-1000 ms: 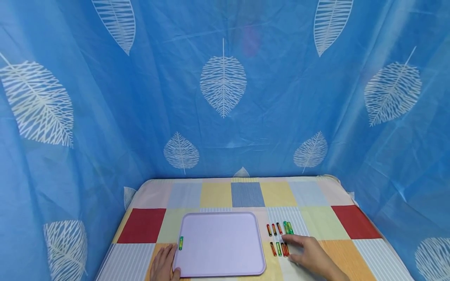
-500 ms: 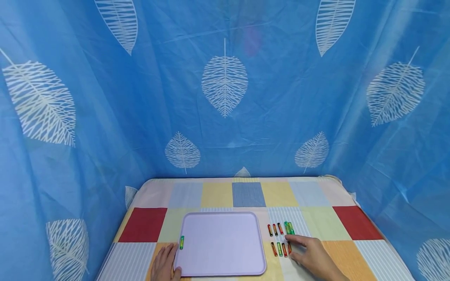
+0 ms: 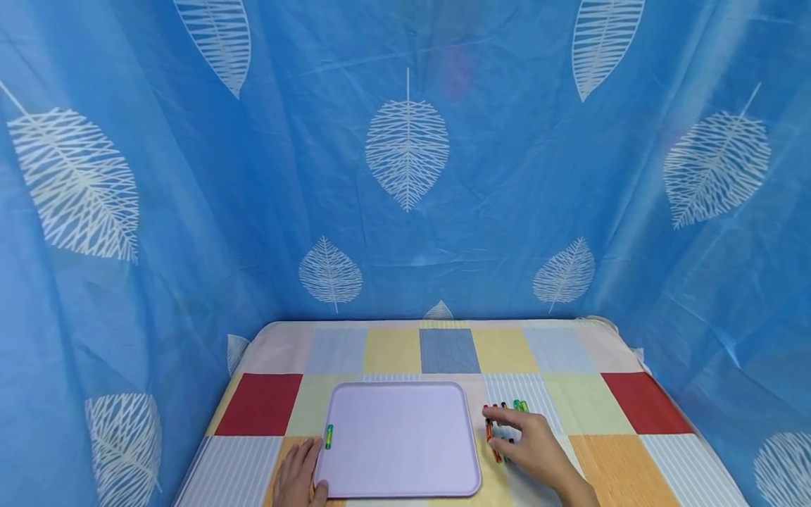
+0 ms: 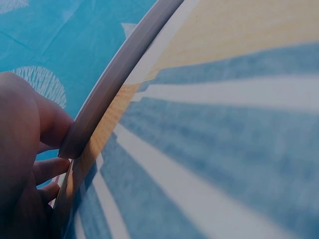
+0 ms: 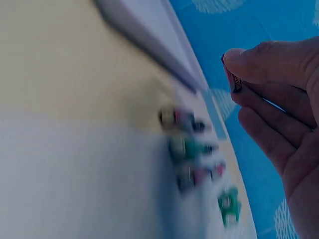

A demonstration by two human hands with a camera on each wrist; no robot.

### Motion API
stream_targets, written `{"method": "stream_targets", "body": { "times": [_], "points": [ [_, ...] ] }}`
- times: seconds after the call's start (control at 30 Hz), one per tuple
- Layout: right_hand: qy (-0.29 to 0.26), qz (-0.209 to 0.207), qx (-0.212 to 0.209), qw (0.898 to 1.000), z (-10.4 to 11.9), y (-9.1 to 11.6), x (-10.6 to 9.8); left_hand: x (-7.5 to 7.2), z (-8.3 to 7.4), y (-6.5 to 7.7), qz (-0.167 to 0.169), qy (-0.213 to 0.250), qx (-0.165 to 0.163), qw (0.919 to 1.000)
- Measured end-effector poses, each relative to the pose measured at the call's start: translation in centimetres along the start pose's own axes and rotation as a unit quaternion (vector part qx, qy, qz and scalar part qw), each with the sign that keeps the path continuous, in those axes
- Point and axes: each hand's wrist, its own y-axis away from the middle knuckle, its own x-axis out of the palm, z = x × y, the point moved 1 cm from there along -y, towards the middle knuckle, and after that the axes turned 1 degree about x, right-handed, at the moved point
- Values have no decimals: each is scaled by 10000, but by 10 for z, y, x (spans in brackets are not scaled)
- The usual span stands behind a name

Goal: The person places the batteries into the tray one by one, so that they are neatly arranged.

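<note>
My right hand (image 3: 532,451) pinches a red-and-black battery (image 5: 232,77) between thumb and fingertips, just off the right side of a pale lilac tray (image 3: 405,440). Beneath and beyond this hand more red and green batteries lie in two rows, partly covered by it; in the right wrist view they are blurred. A single green battery (image 3: 329,436) lies inside the tray along its left rim. At the tray's near left corner my left hand (image 3: 296,473) holds the edge, thumb on the near side and fingers along the left side.
A patchwork cloth (image 3: 260,405) covers the table under the tray. Blue curtains (image 3: 481,232) with white leaf prints stand behind the table and on both sides of it.
My right hand has moved left toward the tray, with a red-and-black battery lifted in its fingertips. Before, it was at the right end of the near row. My left hand stays on the tray corner.
</note>
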Motion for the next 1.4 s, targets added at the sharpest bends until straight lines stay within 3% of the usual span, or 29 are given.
{"method": "stream_targets", "body": {
  "times": [0.3, 0.83, 1.13, 1.4],
  "points": [
    [-262, -112, -503, 9983, 23, -20, 28, 1, -2, 3, -82, 89, 92, 9999],
    [-1107, 286, -824, 9900, 56, -47, 67, 1, 0, 6, -105, 89, 40, 9999],
    [-1238, 668, -1027, 9847, 84, -65, 88, 1, 0, 7, -159, 69, 35, 9998],
    [-1241, 760, -1215, 9819, 105, -83, 106, -1, -3, 4, -171, 131, -1, 9998]
  ]
}}
